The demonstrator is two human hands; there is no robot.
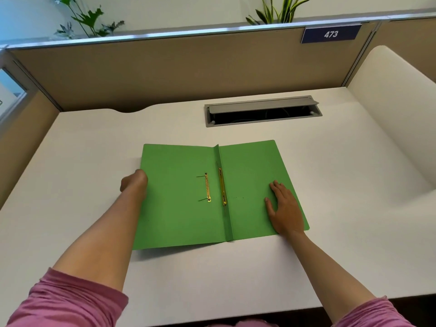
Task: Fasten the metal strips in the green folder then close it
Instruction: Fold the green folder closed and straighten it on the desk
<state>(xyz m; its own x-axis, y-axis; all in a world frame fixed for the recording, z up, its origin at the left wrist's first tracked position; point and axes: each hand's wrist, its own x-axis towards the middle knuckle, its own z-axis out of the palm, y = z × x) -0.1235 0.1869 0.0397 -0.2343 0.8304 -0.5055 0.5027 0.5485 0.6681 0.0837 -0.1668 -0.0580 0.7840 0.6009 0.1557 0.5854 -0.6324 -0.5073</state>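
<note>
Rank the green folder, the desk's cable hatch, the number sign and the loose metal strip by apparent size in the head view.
1. green folder
2. cable hatch
3. number sign, though it sits farther back, so this is appearance only
4. loose metal strip

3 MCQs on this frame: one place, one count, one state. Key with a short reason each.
1. Where is the right hand?
A. flat on the folder's right leaf
B. on the cable tray
C. off the desk

2. How many brass strips lie on the folder?
A. one
B. two
C. four

3. What state is the folder in?
A. closed
B. open flat
C. standing upright

Key:
1 A: its palm rests on the right leaf, near the outer edge.
2 B: a loose strip lies on the left leaf, and a fixed strip lies by the spine.
3 B: both leaves lie spread on the desk, and the left hand is at the left edge.
</note>
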